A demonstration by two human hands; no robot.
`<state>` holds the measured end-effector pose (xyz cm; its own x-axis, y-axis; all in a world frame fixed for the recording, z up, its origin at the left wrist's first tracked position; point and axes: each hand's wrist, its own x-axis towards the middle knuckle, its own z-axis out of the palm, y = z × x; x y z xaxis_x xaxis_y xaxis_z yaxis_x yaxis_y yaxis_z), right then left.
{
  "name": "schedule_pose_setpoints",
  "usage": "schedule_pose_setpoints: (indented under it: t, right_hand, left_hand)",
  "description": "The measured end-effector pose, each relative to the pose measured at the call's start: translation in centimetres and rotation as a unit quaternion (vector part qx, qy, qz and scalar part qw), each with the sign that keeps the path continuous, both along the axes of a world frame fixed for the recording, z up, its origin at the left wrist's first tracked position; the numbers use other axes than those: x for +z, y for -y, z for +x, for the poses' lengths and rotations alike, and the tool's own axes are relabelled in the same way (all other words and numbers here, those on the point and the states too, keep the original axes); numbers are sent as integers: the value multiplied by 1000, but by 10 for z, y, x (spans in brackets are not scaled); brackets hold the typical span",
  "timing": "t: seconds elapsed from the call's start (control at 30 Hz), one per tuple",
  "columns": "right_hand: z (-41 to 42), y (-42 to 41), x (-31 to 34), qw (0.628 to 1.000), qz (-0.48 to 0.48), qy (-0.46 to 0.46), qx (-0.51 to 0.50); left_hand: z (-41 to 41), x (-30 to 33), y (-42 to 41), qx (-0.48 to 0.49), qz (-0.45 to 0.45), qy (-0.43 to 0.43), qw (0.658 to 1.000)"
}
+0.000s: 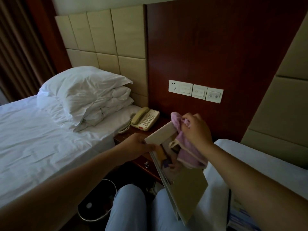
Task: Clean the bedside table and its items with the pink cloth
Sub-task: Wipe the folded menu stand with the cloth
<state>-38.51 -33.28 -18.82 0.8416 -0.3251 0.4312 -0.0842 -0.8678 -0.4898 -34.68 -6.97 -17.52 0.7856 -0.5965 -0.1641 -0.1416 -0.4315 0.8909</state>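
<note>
Now, cloth: my right hand (195,129) has its fingers curled round the bunched pink cloth (186,147), which lies against the top corner and cover of the booklet (180,165).
Booklet: held tilted above my knees, off the table; my left hand (138,145) pinches its left edge near the upper corner, thumb on top.
Progress: I judge I'm midway, wiping one of the table's items; whether its back has been done I cannot tell.
Left to do: the telephone (145,118) sits at the back-left corner of the bedside table (128,134), and the wooden top itself looks still to be wiped.
Table edges: the left side touches the mattress (50,130); the back meets the wood wall panel (208,55) under the switch plates (195,91).
Room to move: a narrow gap between the two beds, my knees filling it, with a wastebasket (98,200) low on the left.
</note>
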Motion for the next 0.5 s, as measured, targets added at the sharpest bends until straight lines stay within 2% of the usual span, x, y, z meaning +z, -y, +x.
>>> schedule_pose_setpoints:
  t: [0.07,0.23,0.27,0.33,0.4,0.47,0.5]
  right_hand:
    - [-4,-13,3,1000,13,5,2]
    - [-25,-73,-8,984,12,37,171]
    - [-22,-65,-9,984,13,36,172]
    - [-10,-37,-13,993,38,-1,108]
    - [-1,-8,-18,991,125,-36,33]
    - [5,6,-23,975,215,-46,11]
    - [5,7,-24,972,228,-53,10]
  left_hand:
    - [2,3,4,-1,9,11,1000]
    - [2,4,9,-15,4,36,999]
    - [1,3,6,-15,3,29,999]
    - [2,0,-2,-7,-3,16,1000]
    - [2,-3,-9,0,-14,-3,1000]
    - [1,-2,-10,-7,-18,-10,1000]
    - [0,0,-10,-6,-19,-10,1000]
